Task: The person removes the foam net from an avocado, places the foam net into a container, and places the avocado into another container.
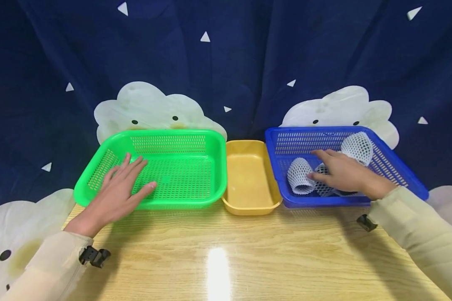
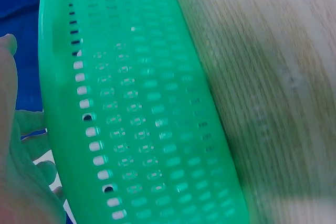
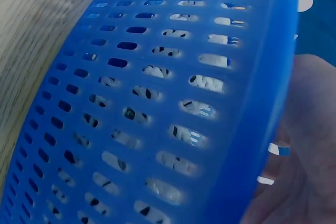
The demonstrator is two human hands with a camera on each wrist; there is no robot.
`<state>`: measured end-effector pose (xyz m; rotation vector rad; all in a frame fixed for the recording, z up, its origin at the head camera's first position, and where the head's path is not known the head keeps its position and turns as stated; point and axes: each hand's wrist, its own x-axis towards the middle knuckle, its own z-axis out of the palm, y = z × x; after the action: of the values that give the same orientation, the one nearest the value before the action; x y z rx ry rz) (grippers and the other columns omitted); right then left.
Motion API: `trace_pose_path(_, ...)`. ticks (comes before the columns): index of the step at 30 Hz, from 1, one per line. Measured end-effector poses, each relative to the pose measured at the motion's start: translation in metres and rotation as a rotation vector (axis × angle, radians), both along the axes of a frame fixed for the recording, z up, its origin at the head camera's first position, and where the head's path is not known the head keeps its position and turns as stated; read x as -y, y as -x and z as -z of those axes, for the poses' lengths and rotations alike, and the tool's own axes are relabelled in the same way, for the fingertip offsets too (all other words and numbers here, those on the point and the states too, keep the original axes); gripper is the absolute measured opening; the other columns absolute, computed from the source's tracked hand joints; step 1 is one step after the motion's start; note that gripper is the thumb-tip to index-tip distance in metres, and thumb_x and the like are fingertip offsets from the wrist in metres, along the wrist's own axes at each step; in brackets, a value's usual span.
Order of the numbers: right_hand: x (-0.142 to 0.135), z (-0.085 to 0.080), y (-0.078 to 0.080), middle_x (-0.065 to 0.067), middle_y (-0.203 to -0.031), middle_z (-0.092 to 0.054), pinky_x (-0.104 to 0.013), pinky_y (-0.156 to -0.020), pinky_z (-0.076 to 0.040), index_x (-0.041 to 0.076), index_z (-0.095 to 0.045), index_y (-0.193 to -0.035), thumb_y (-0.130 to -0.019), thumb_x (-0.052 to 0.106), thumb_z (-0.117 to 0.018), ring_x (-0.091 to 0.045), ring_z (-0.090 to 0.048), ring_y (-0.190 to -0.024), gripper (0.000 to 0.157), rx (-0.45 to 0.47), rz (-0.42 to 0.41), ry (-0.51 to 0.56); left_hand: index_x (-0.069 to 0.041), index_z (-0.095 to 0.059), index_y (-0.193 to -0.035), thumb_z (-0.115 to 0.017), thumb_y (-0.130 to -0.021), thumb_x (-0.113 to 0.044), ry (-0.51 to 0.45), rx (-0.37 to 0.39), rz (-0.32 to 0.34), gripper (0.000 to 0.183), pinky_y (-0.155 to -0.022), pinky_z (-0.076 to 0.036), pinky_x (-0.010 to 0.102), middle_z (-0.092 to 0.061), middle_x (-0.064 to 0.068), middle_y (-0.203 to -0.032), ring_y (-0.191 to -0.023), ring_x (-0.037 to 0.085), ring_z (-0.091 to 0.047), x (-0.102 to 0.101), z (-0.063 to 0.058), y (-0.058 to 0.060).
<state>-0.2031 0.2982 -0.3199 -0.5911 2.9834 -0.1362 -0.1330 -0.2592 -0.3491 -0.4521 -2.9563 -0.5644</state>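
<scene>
In the head view a green plastic basket (image 1: pixel 218 167) stands on the left, its slotted floor bare. Over its left front part hovers my left hand (image 1: pixel 122 194), fingers straight and spread, holding nothing. To the right is a blue basket (image 1: pixel 324 201) with several white foam net sleeves (image 1: pixel 300 177) inside. My right hand (image 1: pixel 342 173) reaches above these sleeves with fingers extended and thumb apart; it hides part of them. Whether its fingertips touch a sleeve, I cannot tell. The right wrist view shows mostly the blue basket's slotted wall (image 3: pixel 131 93), with the hand at the right edge.
Between the two baskets sits a yellow plastic tray (image 1: pixel 250 179). All three stand on a light wooden table (image 1: pixel 173 251). Behind them hangs a dark blue curtain (image 1: pixel 241 62) with white clouds and triangles.
</scene>
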Motion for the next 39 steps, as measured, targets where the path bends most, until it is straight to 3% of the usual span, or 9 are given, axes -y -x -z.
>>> trace_pose_path(12,0.008,0.008,0.012,-0.037,-0.141,-0.056,-0.067,-0.106,-0.047,-0.01,-0.043,-0.149,-0.097,0.053,-0.066,-0.054,-0.056,-0.13,0.085,0.048,-0.004,0.0,-0.01,-0.028,-0.164,-0.053,-0.105,-0.051,-0.03,-0.062,0.061,0.076,-0.123,-0.016,0.064,-0.031,0.018,-0.169,-0.163,0.038,-0.012,-0.021,0.003,-0.003)
trace_pose_path(18,0.014,0.009,0.017,-0.035,-0.138,-0.06,-0.066,-0.109,-0.046,-0.013,-0.052,-0.141,-0.098,0.049,-0.066,-0.053,-0.056,-0.13,0.077,0.061,-0.016,0.003,-0.009,-0.028,-0.163,-0.054,-0.105,-0.049,-0.046,-0.07,0.08,0.076,-0.124,-0.016,0.063,-0.031,0.016,-0.17,-0.163,0.036,-0.013,-0.03,0.006,-0.004)
trace_pose_path(22,0.018,0.013,0.02,-0.032,-0.128,-0.067,-0.064,-0.105,-0.049,-0.013,-0.061,-0.132,-0.097,0.048,-0.067,-0.051,-0.062,-0.123,0.07,0.051,-0.043,0.005,-0.01,-0.028,-0.164,-0.054,-0.105,-0.05,-0.048,-0.075,0.091,0.076,-0.124,-0.016,0.062,-0.031,0.014,-0.17,-0.163,0.036,-0.015,-0.038,0.009,-0.004)
trace_pose_path(25,0.023,0.014,0.022,-0.025,-0.11,-0.073,-0.06,-0.097,-0.053,-0.01,-0.067,-0.121,-0.096,0.047,-0.069,-0.045,-0.069,-0.107,0.062,0.036,-0.057,0.006,-0.011,-0.027,-0.164,-0.054,-0.105,-0.05,-0.05,-0.077,0.099,0.076,-0.124,-0.016,0.062,-0.031,0.014,-0.17,-0.163,0.036,-0.016,-0.044,0.011,-0.004)
trace_pose_path(29,0.031,0.014,0.023,-0.019,-0.099,-0.072,-0.06,-0.093,-0.053,-0.009,-0.069,-0.114,-0.095,0.046,-0.07,-0.041,-0.068,-0.101,0.058,0.038,-0.042,-0.016,-0.013,-0.026,-0.164,-0.054,-0.105,-0.05,-0.06,-0.081,0.105,0.075,-0.124,-0.016,0.061,-0.03,0.015,-0.17,-0.163,0.035,-0.016,-0.049,0.013,-0.006)
trace_pose_path(39,0.045,0.014,0.029,-0.034,-0.123,-0.067,-0.064,-0.103,-0.051,-0.014,-0.059,-0.131,-0.086,0.044,-0.079,-0.053,-0.06,-0.122,0.076,0.111,0.0,-0.069,-0.014,-0.026,-0.165,-0.053,-0.105,-0.048,-0.073,-0.083,0.137,0.074,-0.125,-0.016,0.062,-0.029,0.012,-0.171,-0.163,0.035,-0.014,-0.064,0.016,-0.012)
